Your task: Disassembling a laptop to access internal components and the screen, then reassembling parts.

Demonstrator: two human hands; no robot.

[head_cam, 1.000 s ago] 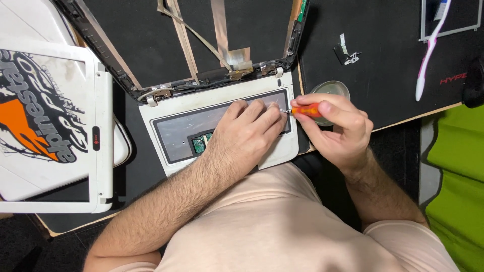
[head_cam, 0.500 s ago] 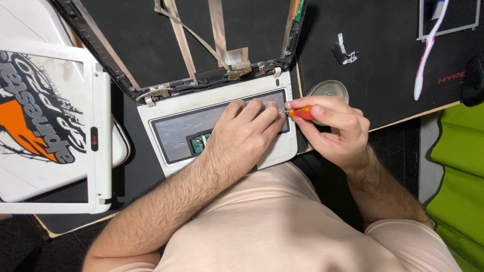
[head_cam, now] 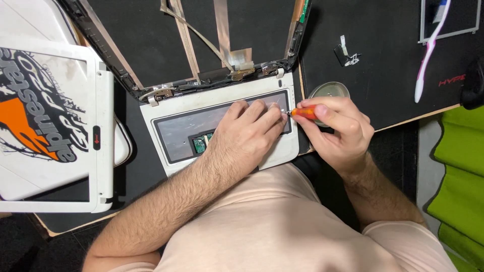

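Screwdriver (head_cam: 305, 112) sat pinched in right hand (head_cam: 335, 131); left hand (head_cam: 245, 137) lay flat, fingers spread, on laptop base (head_cam: 166, 113). Best w/ tip kept square, light pressure.

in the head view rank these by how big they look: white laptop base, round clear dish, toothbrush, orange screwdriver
1. white laptop base, largest by far
2. toothbrush, long but thin
3. round clear dish
4. orange screwdriver, mostly hidden inside the right hand, so its full size is unsure
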